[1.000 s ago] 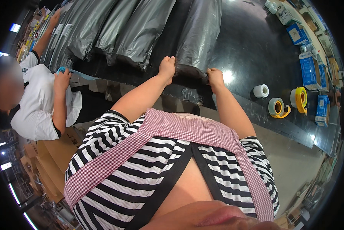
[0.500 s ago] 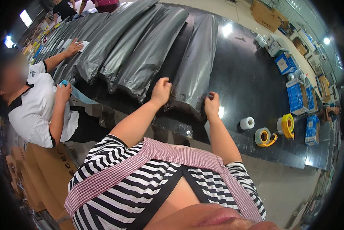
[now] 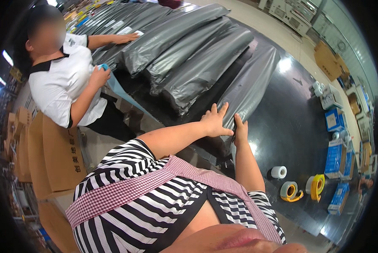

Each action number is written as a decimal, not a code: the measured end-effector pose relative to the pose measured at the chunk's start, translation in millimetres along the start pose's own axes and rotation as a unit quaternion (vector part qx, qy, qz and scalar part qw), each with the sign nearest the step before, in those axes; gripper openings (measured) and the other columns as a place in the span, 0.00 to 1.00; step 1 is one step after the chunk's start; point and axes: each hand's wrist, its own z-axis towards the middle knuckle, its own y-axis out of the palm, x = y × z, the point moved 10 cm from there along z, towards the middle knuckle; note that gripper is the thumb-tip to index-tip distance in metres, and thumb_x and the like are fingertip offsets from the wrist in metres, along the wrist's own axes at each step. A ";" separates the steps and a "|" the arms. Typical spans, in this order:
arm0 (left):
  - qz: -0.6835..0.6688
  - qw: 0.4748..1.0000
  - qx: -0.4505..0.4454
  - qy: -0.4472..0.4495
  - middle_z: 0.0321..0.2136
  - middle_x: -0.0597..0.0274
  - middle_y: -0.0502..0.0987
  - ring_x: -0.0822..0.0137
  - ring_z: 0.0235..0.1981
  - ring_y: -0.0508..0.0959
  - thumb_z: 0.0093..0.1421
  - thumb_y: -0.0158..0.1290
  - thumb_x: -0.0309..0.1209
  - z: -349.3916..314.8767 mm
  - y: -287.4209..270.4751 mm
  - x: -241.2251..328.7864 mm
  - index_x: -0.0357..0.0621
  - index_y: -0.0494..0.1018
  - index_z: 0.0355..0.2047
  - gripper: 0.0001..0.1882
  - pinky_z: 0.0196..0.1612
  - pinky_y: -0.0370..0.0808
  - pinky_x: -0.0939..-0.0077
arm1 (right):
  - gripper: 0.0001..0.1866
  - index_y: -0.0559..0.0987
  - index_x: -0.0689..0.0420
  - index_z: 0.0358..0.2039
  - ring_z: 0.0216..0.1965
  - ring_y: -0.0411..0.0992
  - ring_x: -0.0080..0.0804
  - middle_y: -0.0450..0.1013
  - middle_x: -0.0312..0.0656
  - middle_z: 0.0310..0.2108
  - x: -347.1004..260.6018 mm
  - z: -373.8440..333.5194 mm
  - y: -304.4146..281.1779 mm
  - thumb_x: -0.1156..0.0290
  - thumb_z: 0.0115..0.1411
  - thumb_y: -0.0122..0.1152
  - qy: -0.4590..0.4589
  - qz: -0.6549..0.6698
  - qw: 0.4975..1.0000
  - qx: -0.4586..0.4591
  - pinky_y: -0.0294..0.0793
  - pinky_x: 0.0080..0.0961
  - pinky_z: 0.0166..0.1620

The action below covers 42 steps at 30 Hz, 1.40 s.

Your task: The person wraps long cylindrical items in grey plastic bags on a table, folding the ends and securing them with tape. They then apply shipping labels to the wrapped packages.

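Observation:
A long bundle wrapped in dark grey plastic film (image 3: 256, 80) lies on the black table, its near end towards me. My left hand (image 3: 216, 122) rests on the left side of that end, open, with fingers spread over the film. Upright against its right side is my right hand (image 3: 241, 130), fingers stretched out and touching the film. Between my two hands the near tip of the plastic looks gathered. Several similar wrapped bundles (image 3: 210, 69) lie side by side to the left, the nearest one apart from mine.
At the left a co-worker (image 3: 67, 71) lays one hand near a white label and holds a light blue thing. To my right on the black table (image 3: 277, 114) are a white roll (image 3: 278, 172), tape rolls (image 3: 290, 192) and blue boxes (image 3: 335, 156). Cardboard (image 3: 58, 147) stands at lower left.
My view has turned, shifting the table's things. Both hands have come closer together onto the bundle's near end; the left opened from curled fingers to spread ones, the right straightened its fingers.

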 end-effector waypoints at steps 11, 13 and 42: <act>0.040 0.991 0.101 -0.076 0.60 0.38 0.67 0.47 0.62 0.68 0.37 0.72 0.58 70.7 -159.0 -187.7 0.52 0.38 0.74 0.73 0.66 0.62 0.59 | 0.69 0.36 0.62 0.72 0.67 0.57 0.49 0.54 0.62 0.67 -26.5 5.5 -6.7 0.52 0.47 0.77 -0.047 -0.242 0.964 0.104 0.55 0.34 0.67; -0.045 0.997 0.059 -0.029 0.63 0.36 0.64 0.48 0.64 0.66 0.35 0.74 0.56 82.0 -162.2 -208.5 0.50 0.36 0.74 0.75 0.67 0.61 0.63 | 0.67 0.38 0.63 0.72 0.66 0.58 0.47 0.56 0.61 0.66 -33.4 -3.9 3.8 0.52 0.47 0.77 -0.041 -0.250 0.962 0.105 0.55 0.33 0.67; -0.402 0.909 -0.005 0.114 0.71 0.44 0.49 0.57 0.71 0.53 0.49 0.71 0.45 148.3 -44.8 -46.9 0.36 0.38 0.72 0.65 0.69 0.52 0.69 | 0.57 0.38 0.55 0.74 0.59 0.65 0.43 0.60 0.53 0.62 -49.1 0.6 -73.0 0.72 0.53 0.69 -0.037 -0.052 0.997 0.039 0.67 0.34 0.60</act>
